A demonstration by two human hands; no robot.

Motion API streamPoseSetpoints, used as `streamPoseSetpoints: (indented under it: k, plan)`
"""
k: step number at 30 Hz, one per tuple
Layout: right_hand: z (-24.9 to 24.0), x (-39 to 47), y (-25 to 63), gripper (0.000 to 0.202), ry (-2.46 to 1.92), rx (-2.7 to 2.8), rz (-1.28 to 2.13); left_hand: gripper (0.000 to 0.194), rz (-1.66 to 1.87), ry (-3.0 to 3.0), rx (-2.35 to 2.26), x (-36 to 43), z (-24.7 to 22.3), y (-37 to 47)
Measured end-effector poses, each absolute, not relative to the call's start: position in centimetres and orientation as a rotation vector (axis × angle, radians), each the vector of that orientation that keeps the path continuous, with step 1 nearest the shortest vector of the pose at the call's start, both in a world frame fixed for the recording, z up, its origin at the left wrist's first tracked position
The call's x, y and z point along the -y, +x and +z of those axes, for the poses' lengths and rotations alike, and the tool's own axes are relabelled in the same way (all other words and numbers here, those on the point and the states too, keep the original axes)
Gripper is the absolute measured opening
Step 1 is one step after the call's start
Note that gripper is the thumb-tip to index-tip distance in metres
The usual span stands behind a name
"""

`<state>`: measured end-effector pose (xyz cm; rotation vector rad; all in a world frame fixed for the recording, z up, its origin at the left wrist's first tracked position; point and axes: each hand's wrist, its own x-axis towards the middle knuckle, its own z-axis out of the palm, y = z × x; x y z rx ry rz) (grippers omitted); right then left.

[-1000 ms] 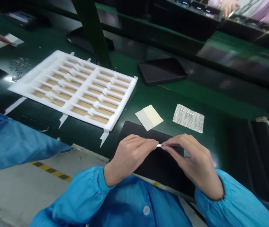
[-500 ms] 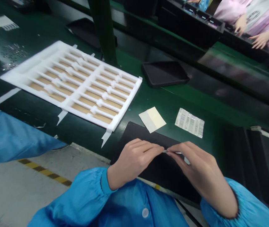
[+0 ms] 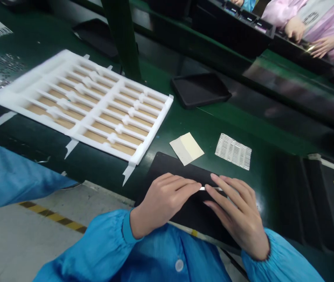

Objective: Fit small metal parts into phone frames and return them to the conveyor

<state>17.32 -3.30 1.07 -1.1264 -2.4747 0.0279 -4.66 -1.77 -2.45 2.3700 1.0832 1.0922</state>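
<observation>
A green bench carries a white tray, black mat and striped sheet.

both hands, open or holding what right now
Left hand: closed, holding a thin white strip.
Right hand: open, fingers spread at the strip.

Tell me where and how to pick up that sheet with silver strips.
Probably best pinched by its near edge, coming from the side of the right hand: the sheet lies flat on the green bench, that edge faces the hand, and silver strips cover most of its top.
</observation>
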Motion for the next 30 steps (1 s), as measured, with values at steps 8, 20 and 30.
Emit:
streamPoseSetpoints:
  k: [8,20,30]
  plan:
    - [2.7,0.7,17.6,0.031,-1.196,2.1,0.261,0.028,0.95,2.495,-1.135,1.7,-1.9,-4.7]
    - [-2.6,-25.6,12.6,0.016,-1.57,2.003,0.569,0.023,0.913,2.416,-1.385,3.9,3.2,-10.8]
    - [-3.1,-24.7,10.0,0.03,-1.291,2.088,0.797,0.018,1.035,2.045,-1.805,2.1,2.3,-22.7]
